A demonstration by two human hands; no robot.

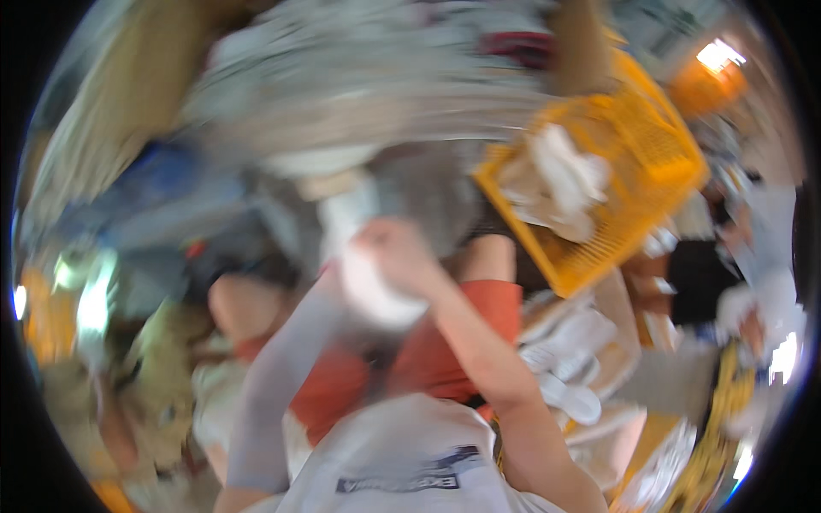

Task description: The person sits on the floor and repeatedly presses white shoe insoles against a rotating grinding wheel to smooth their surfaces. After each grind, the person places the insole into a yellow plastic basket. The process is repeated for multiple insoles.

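Motion smears the middle of the view. My right hand [396, 250] is closed over the upper part of a white, rounded thing that looks like a shoe [376, 295], held above my lap. My left arm, in a grey sleeve, reaches to the left side of the same shoe. Of my left hand [328, 279] only a blurred bit shows at the shoe's edge, its fingers hidden. Just beyond my hands stands a pale upright post [344, 214] with a wide, light top.
A yellow plastic crate [633, 162] at the right holds white, shoe-like items [564, 179]. Several white shoes [569, 359] lie beside my right arm. A pale, cluttered surface [368, 77] spans the far side. People sit or stand at both sides.
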